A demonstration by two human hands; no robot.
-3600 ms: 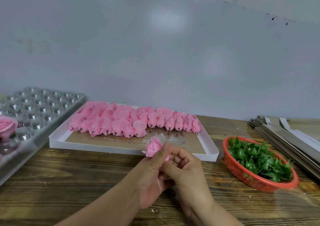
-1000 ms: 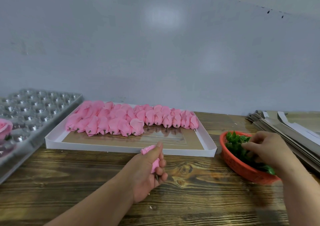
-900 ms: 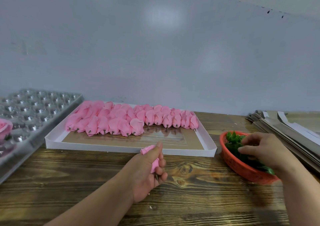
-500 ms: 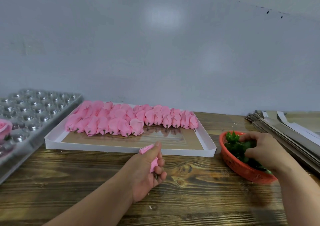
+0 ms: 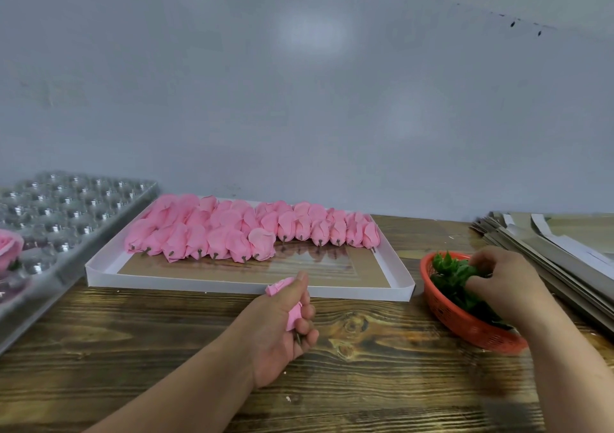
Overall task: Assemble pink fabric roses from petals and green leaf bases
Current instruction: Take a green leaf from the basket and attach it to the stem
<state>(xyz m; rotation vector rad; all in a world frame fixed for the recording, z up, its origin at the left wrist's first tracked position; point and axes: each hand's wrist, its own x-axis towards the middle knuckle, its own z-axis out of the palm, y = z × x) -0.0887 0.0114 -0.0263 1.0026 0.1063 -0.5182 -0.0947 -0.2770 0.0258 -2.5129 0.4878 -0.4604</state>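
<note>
Left hand [image 5: 282,329] curled around pink rose bud [image 5: 294,311]; right hand [image 5: 501,279] pinching green leaf bases [image 5: 452,274] in orange basket [image 5: 465,324], table's right edge.

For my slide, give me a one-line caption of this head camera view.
Left hand grips a pink rose bud while the right hand reaches into the orange basket of green leaf bases.

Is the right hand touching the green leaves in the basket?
Touching. The head view shows the right hand with fingers buried among the green leaves in the basket.
</note>
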